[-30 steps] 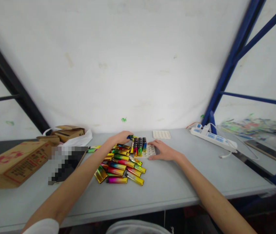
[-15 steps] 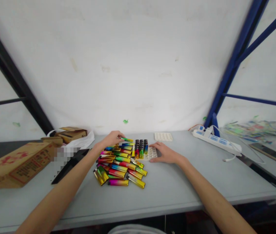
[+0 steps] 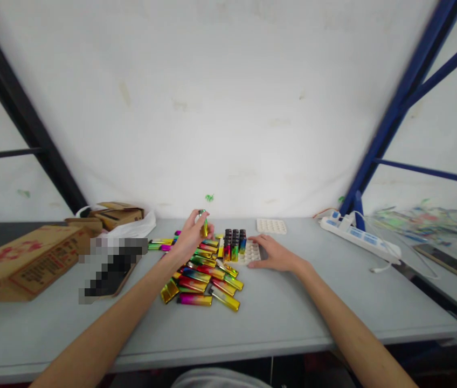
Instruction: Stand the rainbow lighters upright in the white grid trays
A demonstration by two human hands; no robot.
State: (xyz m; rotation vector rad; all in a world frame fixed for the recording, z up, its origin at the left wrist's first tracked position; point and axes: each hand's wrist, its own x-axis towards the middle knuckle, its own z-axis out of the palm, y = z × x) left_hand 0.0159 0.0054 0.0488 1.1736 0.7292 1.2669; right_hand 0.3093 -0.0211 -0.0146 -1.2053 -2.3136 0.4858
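My left hand (image 3: pixel 193 236) is closed on a shiny green-and-yellow lighter (image 3: pixel 205 226), held nearly upright above the back of a pile. That pile of lighters (image 3: pixel 196 276), in metallic rainbow colours, lies loose on the table and is partly covered by my left hand and forearm. Just right of it, several lighters (image 3: pixel 235 245) stand upright in rows in a white tray with holes (image 3: pixel 253 252), black tops up. Against the tray's right side rests my right hand (image 3: pixel 271 253), its thumb and fingers apart around the edge.
A second white tray (image 3: pixel 271 226) lies near the wall. To the left are a cardboard box (image 3: pixel 22 264), a smaller carton (image 3: pixel 118 215), a white bag (image 3: pixel 137 227) and a dark, partly blurred flat object (image 3: pixel 125 269). A white power strip (image 3: pixel 360 236) with cables lies on the right.
My left hand has lifted the lighter, turning it from lying flat to nearly upright. My right hand stays at the tray. The camera view has shifted slightly.
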